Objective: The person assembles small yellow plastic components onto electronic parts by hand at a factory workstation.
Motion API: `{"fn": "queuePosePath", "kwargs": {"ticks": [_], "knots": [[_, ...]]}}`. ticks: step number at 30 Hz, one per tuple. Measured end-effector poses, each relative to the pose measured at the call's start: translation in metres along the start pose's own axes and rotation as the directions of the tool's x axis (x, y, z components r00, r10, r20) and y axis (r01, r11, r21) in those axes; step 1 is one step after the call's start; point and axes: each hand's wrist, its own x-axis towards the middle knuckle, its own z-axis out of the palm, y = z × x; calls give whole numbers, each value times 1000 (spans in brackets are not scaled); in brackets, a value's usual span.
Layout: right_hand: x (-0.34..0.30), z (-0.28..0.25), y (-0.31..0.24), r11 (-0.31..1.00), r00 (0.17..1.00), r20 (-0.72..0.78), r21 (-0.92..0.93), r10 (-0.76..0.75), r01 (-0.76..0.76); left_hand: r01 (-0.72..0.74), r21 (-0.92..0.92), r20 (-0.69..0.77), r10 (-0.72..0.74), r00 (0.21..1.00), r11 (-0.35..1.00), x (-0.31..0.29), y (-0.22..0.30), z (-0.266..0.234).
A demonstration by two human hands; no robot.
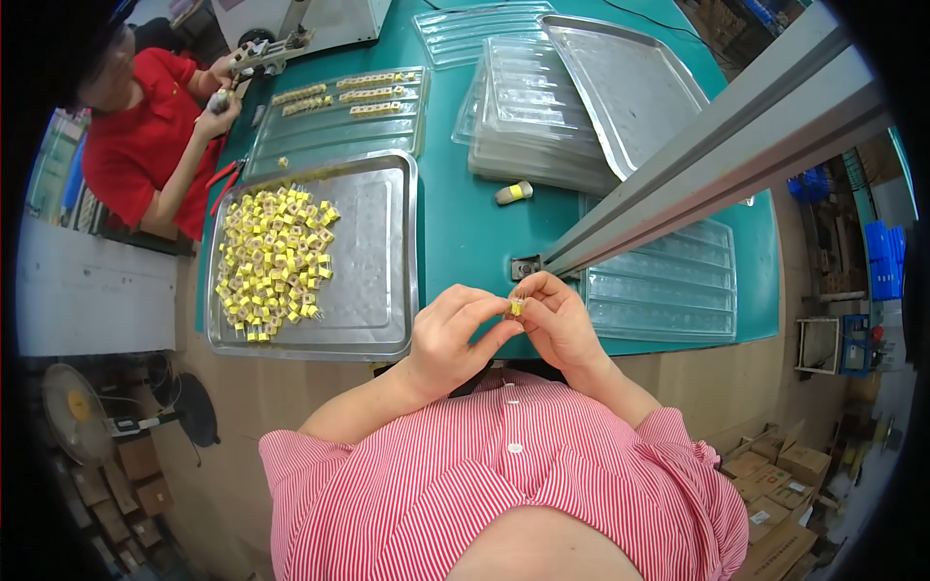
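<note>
Close to the table's front edge, my hands meet around a small yellow-taped coil point(516, 307) with thin metal pins. The fingertips of my left hand point(448, 334) pinch its left side. Fingers and thumb of my right hand point(560, 324) close on it from the right and hide part of it. To the left, a metal tray point(373, 261) holds a heap of similar yellow coils point(271, 257), piled in its left half.
A metal post point(717, 145) rises from the table just beyond my right hand. Clear plastic trays point(533, 116) are stacked behind, with an empty metal tray point(630, 87) leaning on them. A yellow-wrapped roll point(514, 193) lies nearby. At the far left, a co-worker in red point(145, 136) handles something.
</note>
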Motion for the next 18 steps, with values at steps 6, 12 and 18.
{"fn": "queuePosePath", "kwargs": {"ticks": [6, 12, 18], "knots": [[1, -2, -1, 999, 1000, 12, -29, -18, 18, -77, 58, -6, 78, 997, 995, -1, 0, 0], [0, 1, -4, 972, 999, 6, -230, -52, 52, -67, 44, -3, 68, 998, 997, 0, -2, -3], [0, 3, -2, 979, 999, -29, -199, -45, 38, 312, -131, 167, -289, 943, 941, 2, 2, -9]]}}
